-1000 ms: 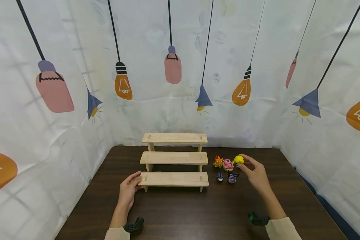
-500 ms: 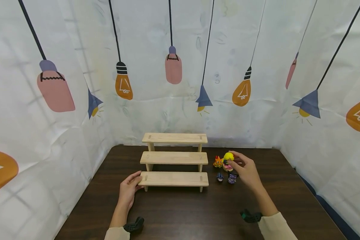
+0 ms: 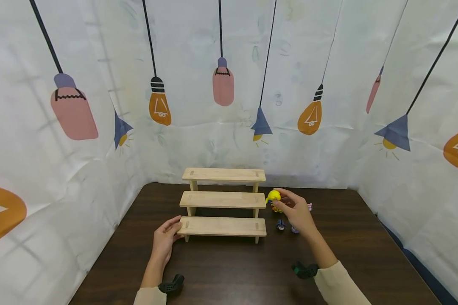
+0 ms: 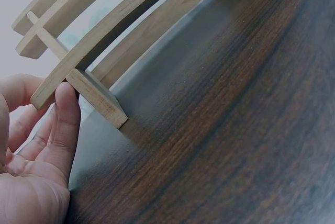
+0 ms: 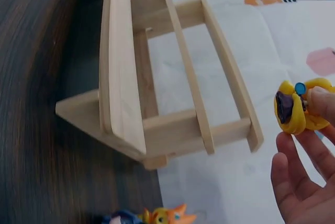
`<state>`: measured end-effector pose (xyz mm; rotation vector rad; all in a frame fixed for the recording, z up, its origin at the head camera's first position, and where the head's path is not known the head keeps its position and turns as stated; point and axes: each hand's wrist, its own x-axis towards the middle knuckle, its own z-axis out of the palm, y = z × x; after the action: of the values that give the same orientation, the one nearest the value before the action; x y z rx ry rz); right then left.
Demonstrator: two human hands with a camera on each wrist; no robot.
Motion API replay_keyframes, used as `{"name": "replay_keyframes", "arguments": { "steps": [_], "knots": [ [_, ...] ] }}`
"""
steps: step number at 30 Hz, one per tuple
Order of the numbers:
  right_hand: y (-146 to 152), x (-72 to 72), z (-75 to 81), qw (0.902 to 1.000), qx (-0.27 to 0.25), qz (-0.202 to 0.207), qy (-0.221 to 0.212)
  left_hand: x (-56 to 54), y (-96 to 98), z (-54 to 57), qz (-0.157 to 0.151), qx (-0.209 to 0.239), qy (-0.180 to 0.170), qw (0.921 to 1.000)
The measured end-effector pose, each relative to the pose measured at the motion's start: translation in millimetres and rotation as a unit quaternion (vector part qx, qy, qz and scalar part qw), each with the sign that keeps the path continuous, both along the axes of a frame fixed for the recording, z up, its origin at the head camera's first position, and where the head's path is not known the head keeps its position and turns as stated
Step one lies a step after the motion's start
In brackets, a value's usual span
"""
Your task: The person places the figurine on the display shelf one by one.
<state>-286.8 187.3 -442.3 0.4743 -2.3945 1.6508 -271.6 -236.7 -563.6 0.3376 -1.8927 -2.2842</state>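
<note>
Pinches a yellow toy at the fingertips of the right hand, partly covered by them, near a wooden stand. Grips the stand's lowest shelf with the left hand. Hides most of an orange toy and a pink toy behind the right fingers; shows a blue toy nearer the person than them, a purple toy partly covered. Has a dark table beneath the fingers, a creased curtain printed with lamps beyond.

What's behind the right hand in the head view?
Past the right hand, parts of an orange figurine, a pink figurine and a purple figurine show; the hand and its yellow figurine cover the rest.
</note>
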Motion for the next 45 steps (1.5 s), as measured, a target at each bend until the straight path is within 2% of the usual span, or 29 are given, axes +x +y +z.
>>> {"name": "replay_keyframes", "arguments": {
  "steps": [12, 19, 26, 45],
  "knots": [
    [-26.7, -6.5, -1.0, 0.9997, 0.009, 0.012, 0.021, -3.0, -0.4, 1.9, -0.006, -0.009, 0.0, 0.9999],
    [-46.7, -13.0, -7.8, 0.9992, -0.007, 0.036, 0.012, 0.1, 0.4, 1.3, -0.006, -0.01, -0.008, 0.9999],
    [-68.3, -19.5, -8.2, 0.9996, 0.011, 0.024, -0.01, 2.5, 0.8, -0.1, -0.006, -0.01, -0.005, 0.9999],
    [-118.9, -34.5, -17.9, 0.9984, 0.038, 0.043, -0.002, -0.9, -0.5, -0.8, -0.006, -0.01, -0.003, 0.9999]
  ]
}}
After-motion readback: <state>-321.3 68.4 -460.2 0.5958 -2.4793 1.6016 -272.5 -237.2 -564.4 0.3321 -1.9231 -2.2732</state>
